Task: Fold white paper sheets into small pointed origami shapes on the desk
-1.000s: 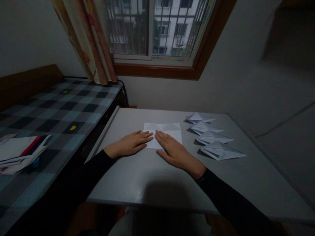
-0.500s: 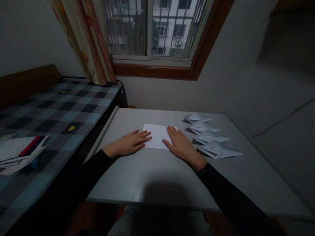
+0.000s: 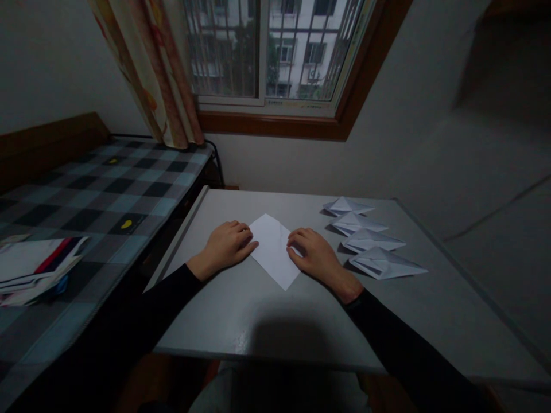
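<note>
A white sheet of paper [image 3: 272, 246] lies on the table, turned so one corner points towards me. My left hand [image 3: 230, 244] is at its left corner, fingers curled and thumb along the edge, closed on the paper. At the right corner, my right hand [image 3: 316, 255] has its thumb and fingertips bent together on the paper's edge. Several folded white paper boats [image 3: 383, 263] stand in a row to the right of my right hand, one behind another.
The grey-white table [image 3: 224, 315] reaches to the wall under a barred window [image 3: 297, 51]. To the left is a bed with a checked cover [image 3: 129, 186], bearing a pile of papers [image 3: 38, 261]. A patterned curtain [image 3: 150, 74] hangs above it.
The paper has rotated from lying square to me to a diamond position. Both hands have gone from flat with fingers stretched to curled at its side corners. The folded boats have stayed put.
</note>
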The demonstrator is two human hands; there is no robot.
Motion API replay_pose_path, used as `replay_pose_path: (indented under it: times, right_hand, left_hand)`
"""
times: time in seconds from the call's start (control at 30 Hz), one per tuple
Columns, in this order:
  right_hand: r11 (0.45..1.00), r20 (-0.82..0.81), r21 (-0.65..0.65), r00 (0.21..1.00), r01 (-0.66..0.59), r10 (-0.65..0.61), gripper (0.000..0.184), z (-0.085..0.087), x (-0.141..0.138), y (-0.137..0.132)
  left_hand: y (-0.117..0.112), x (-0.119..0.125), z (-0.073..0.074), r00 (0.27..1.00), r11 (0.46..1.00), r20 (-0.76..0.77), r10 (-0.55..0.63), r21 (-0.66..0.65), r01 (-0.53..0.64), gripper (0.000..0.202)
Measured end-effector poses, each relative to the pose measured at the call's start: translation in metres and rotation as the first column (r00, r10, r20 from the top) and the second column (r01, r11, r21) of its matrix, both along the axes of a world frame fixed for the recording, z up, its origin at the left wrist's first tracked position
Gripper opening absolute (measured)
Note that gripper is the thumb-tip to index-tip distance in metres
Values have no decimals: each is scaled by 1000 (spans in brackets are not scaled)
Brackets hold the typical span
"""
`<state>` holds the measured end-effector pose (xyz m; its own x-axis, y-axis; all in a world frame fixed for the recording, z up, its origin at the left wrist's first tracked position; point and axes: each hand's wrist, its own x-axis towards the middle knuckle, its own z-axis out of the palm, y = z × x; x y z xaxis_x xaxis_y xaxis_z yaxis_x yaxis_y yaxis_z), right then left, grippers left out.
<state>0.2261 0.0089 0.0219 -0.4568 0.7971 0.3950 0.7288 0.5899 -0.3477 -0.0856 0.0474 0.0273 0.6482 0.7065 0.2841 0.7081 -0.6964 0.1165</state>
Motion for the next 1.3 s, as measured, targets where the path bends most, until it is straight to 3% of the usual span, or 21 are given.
replay_pose_path:
  times: [0.2, 0.37, 0.5, 0.63, 0.83, 0.93, 1.1, 1.23, 1.3]
  right_hand:
    - [992, -43, -31, 992, -118, 117, 15, 9, -6, -11]
    - [971, -224, -110, 957, -212, 184, 16, 10, -10, -18]
    - [963, -273, -96, 937, -252, 218, 13, 5, -9, -15]
    - [986, -216, -13, 963, -169, 162, 21, -6, -3, -6]
    - [998, -74, -12, 995, 59, -60, 57, -21, 5, 1]
    - [996, -41, -11, 995, 87, -88, 62, -19, 4, 0]
    - [991, -52, -2, 990, 133, -132, 52, -11, 0, -2]
    - [990, -79, -10, 987, 142, -143, 50, -10, 0, -1]
    - [988, -98, -29, 983, 152, -154, 50, -12, 1, 0]
  left_hand:
    - [-5, 5, -3, 996, 1000, 87, -11, -28, 14, 68]
    - [-2, 4, -3, 995, 997, 62, 76, -20, -75, 42]
    - [-4, 5, -4, 999, 1000, 42, 8, -29, -7, 42]
    - [-4, 4, -5, 988, 988, 54, -144, -41, 146, 62]
    - [5, -4, -5, 939, 936, 67, -337, -82, 342, 40]
    - [8, -8, -2, 945, 947, 82, -316, -42, 320, 33]
    - [1, -6, 5, 958, 959, 74, -278, -40, 282, 33]
    - [-5, -5, 7, 962, 962, 54, -267, -52, 269, 63]
    - [-2, -6, 4, 965, 964, 42, -258, -54, 260, 69]
